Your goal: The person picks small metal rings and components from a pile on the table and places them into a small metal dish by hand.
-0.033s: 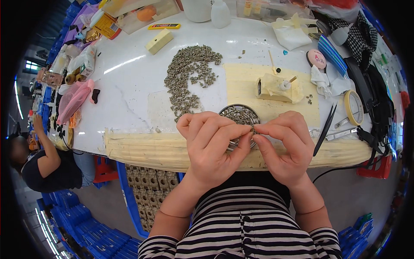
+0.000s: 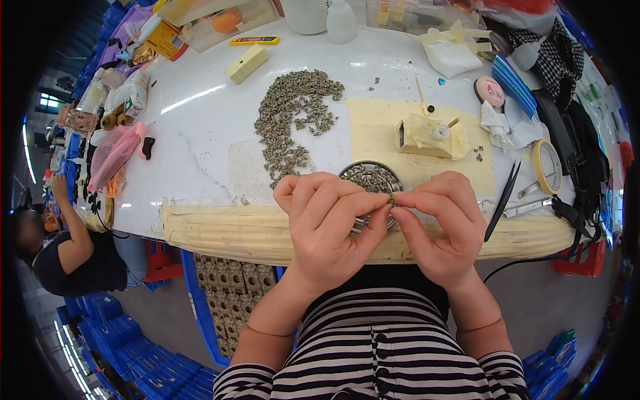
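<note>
My left hand and my right hand meet fingertip to fingertip above the table's near edge. Between them, thumbs and forefingers pinch a small metal part, mostly covered by the fingers. Just behind and partly under the hands sits a round metal dish filled with small metal parts; its near side is hidden. A large loose heap of similar grey parts spreads over the white table beyond my left hand. Black tweezers lie to the right of my right hand.
A tape-covered block with a small nozzle stands on yellow paper. A tape roll lies at right, a cream block at far left. Below the table is a blue crate of metal castings. Another person sits at left.
</note>
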